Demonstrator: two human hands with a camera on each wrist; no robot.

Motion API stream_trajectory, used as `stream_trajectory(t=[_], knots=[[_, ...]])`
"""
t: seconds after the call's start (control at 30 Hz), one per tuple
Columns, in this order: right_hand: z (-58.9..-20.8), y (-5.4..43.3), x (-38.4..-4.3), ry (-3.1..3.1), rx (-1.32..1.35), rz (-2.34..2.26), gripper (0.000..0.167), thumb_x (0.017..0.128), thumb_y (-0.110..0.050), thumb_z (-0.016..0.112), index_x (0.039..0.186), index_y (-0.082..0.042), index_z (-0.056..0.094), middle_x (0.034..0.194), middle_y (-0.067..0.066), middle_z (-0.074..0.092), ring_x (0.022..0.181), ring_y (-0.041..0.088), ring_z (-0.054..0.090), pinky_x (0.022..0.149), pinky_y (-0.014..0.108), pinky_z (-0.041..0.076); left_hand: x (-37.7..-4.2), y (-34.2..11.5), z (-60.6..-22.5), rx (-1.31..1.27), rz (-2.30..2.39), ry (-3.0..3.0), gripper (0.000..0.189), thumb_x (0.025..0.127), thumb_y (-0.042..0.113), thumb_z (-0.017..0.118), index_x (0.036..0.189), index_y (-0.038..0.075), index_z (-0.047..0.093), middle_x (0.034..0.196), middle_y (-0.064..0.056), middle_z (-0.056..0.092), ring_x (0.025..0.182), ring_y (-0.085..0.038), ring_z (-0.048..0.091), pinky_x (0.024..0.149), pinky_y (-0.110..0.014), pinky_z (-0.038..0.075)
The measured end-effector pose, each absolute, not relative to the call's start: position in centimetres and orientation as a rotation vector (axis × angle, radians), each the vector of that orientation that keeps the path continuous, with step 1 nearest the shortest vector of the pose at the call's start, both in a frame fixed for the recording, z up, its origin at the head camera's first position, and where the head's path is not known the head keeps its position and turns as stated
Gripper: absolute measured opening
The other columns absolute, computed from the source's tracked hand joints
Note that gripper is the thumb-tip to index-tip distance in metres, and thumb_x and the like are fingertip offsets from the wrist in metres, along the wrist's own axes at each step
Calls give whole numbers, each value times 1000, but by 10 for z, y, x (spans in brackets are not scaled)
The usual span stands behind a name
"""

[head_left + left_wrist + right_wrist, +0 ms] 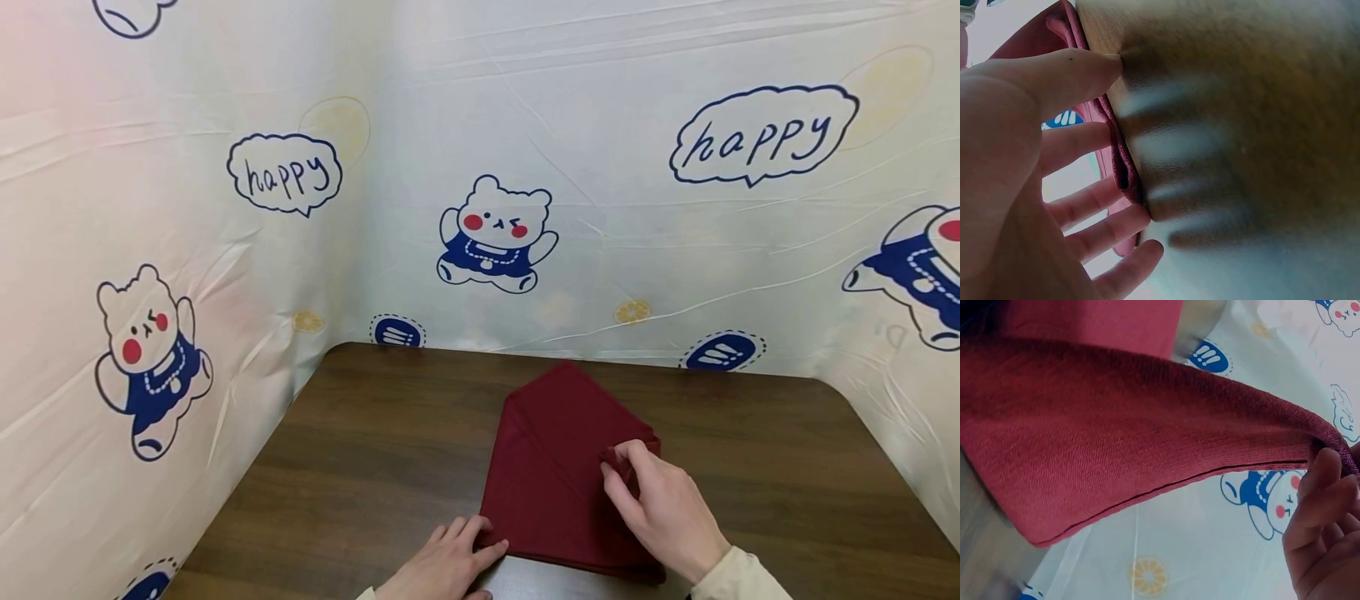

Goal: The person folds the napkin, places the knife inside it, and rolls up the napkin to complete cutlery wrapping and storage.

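Note:
A dark red cloth [555,467], folded in layers with a pointed far end, lies on the brown table. My right hand [667,508] pinches a corner of it between thumb and fingers and holds that corner raised over the fabric. In the right wrist view the lifted flap of the red cloth [1116,437] stretches from the table up to the pinching fingers [1322,469]. My left hand [446,560] rests at the near left corner, its fingertips touching the cloth's edge. Layered folds of the cloth [1124,169] show between its spread fingers in the left wrist view.
The brown wood-grain table [360,450] extends on both sides of the cloth. A white curtain [600,250] printed with bears and speech bubbles encloses its back and sides, close along the table's far edge.

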State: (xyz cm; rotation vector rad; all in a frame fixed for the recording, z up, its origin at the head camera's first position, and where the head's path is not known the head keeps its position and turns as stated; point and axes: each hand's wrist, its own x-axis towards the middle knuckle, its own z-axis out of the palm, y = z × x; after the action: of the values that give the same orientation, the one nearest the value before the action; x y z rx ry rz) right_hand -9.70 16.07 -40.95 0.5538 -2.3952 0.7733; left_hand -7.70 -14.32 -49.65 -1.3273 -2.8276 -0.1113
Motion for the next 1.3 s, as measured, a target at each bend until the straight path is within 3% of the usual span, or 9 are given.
stream_trajectory(t=[0.3, 0.8, 1.13, 1.3], knots=[[-416, 149, -98, -2377, 611, 855, 26, 79, -1, 71, 90, -17, 55, 75, -16, 56, 60, -7, 38, 55, 8, 34, -80, -142, -497, -1375, -97, -2756, 46, 92, 42, 60, 132, 21, 59, 113, 2, 48, 90, -8, 42, 67, -17, 33], [-431, 130, -96, -2429, 628, 876, 25, 79, -3, 71, 90, -20, 56, 77, -17, 59, 60, -7, 44, 57, 8, 37, -79, -142, -497, -1365, -63, -2717, 45, 95, 47, 53, 130, 20, 61, 111, 2, 51, 90, -8, 43, 68, -18, 35], [-439, 117, -96, -2512, 618, 903, 22, 81, -6, 72, 91, -19, 58, 77, -15, 61, 58, -5, 43, 55, 11, 37, -80, -142, -497, -1367, -30, -2748, 45, 90, 44, 62, 128, 19, 62, 115, 2, 53, 94, -10, 47, 69, -19, 36], [-445, 109, -96, -2588, 599, 897, 18, 82, -9, 71, 89, -19, 58, 75, -13, 62, 58, -6, 43, 54, 14, 40, -80, -142, -497, -1336, -39, -2784, 45, 88, 43, 64, 125, 16, 64, 118, 1, 56, 101, -13, 52, 75, -24, 45]])
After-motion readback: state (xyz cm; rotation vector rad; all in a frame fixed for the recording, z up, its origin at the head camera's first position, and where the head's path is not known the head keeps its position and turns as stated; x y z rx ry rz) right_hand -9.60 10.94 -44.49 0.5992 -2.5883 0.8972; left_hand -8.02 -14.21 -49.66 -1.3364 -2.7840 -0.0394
